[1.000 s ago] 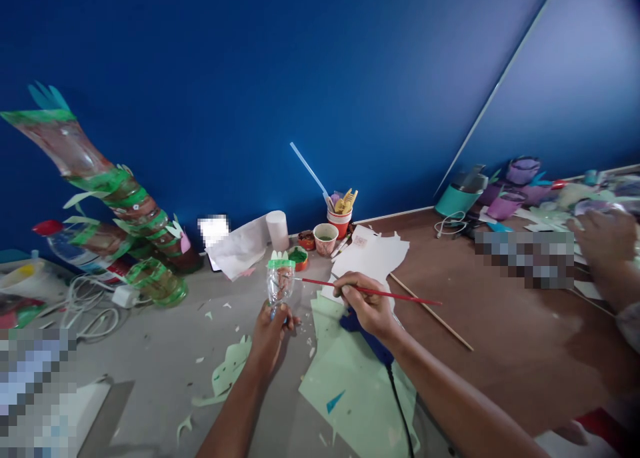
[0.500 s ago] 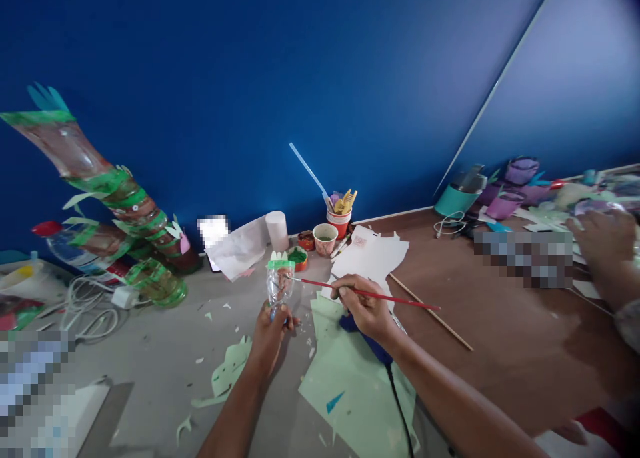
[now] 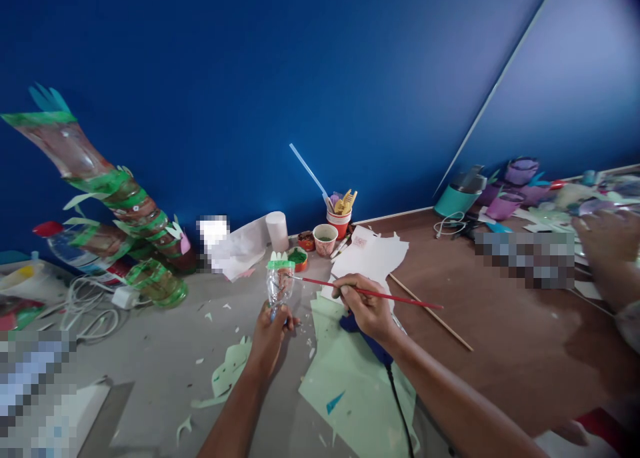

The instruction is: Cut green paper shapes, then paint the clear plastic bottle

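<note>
My left hand [image 3: 273, 328] is closed around the lower end of a clear plastic bottle piece [image 3: 280, 286], with a green painted rim and pale paper points on top. Brown paint marks part of its side. In my right hand [image 3: 363, 303] is a thin red paintbrush [image 3: 320, 282], pinched near its middle, its tip at the bottle piece's right side. Just behind stand an open pot of green paint [image 3: 299, 258] and a paper cup [image 3: 325, 239]. Beneath my right hand lies a dark blue corded tool [image 3: 375, 348], partly covered by that hand.
Painted bottle tower [image 3: 135, 208] and white cables [image 3: 93, 311] stand left. Pale green paper [image 3: 345, 391], white paper [image 3: 373, 253] and a wooden stick [image 3: 433, 313] lie around my right arm. A red-and-white cup [image 3: 340, 225] holds wooden cutlery. Another person's hand [image 3: 607, 245] is far right.
The brush has shifted very slightly to the right, its tip still by the bottle piece. My left hand stays put. The other person's hand at far right has moved a little rightward.
</note>
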`<control>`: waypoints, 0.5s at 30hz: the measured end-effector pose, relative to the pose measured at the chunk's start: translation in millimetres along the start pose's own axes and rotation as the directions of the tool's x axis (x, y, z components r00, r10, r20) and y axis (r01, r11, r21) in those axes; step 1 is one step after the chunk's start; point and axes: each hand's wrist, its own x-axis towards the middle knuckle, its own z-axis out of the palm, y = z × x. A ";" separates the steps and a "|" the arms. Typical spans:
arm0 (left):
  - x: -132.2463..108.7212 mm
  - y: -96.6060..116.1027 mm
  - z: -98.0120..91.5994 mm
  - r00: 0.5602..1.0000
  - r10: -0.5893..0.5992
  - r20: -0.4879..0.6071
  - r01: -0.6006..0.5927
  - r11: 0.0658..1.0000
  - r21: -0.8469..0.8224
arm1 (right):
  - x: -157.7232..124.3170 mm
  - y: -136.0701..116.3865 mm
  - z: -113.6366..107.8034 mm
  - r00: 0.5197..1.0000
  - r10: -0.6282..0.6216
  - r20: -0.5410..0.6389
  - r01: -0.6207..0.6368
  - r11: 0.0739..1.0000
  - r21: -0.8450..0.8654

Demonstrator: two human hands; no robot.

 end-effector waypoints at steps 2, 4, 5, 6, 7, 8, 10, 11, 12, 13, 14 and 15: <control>-0.5 0.4 0.2 1.000 -0.002 0.003 0.002 1.000 0.003 | 0.1 -0.1 0.2 1.000 0.008 0.020 -0.008 1.000 -0.001; -0.6 0.3 0.1 1.000 -0.006 0.005 0.006 1.000 0.006 | 0.2 -0.1 0.3 0.999 0.022 0.039 -0.022 1.000 0.008; -0.5 0.1 0.0 1.000 -0.006 0.003 0.006 1.000 0.005 | 0.3 0.0 0.4 0.999 0.027 0.035 -0.028 0.999 0.016; -0.4 0.0 0.0 1.000 -0.006 -0.001 0.006 1.000 0.003 | 0.5 0.0 0.4 0.999 0.029 0.025 -0.030 0.999 0.023; -0.2 0.0 0.1 1.000 -0.007 -0.005 0.007 1.000 -0.001 | 0.8 0.0 0.4 1.000 0.027 0.012 -0.028 0.999 0.027; -0.1 -0.1 0.2 1.000 -0.006 -0.007 0.006 1.000 -0.005 | 1.1 -0.4 0.3 1.000 0.023 0.002 -0.023 0.999 0.025; 0.2 -0.1 0.4 1.000 -0.009 -0.007 0.009 1.000 -0.010 | 2.0 -2.0 0.3 1.000 0.006 0.007 -0.006 1.000 0.012; 0.3 -0.1 0.5 1.000 -0.009 -0.005 0.008 1.000 -0.011 | 2.3 -3.4 0.3 1.000 -0.004 0.019 0.003 1.000 0.005; 0.4 -0.2 0.6 1.000 -0.007 -0.002 0.006 1.000 -0.012 | 2.6 -4.9 0.4 0.999 -0.012 0.034 0.012 1.000 -0.002; 0.5 -0.3 0.6 1.000 -0.003 -0.001 0.003 1.000 -0.012 | 2.7 -6.6 0.6 0.999 -0.018 0.049 0.018 1.000 -0.007; 0.6 -0.4 0.7 1.000 -0.001 -0.001 0.001 1.000 -0.010 | 2.7 -8.2 0.8 0.998 -0.024 0.065 0.024 1.000 -0.010; 0.7 -0.4 0.7 1.000 0.002 -0.002 -0.002 1.000 -0.005 | 2.6 -9.6 1.0 0.997 -0.028 0.076 0.029 1.000 -0.013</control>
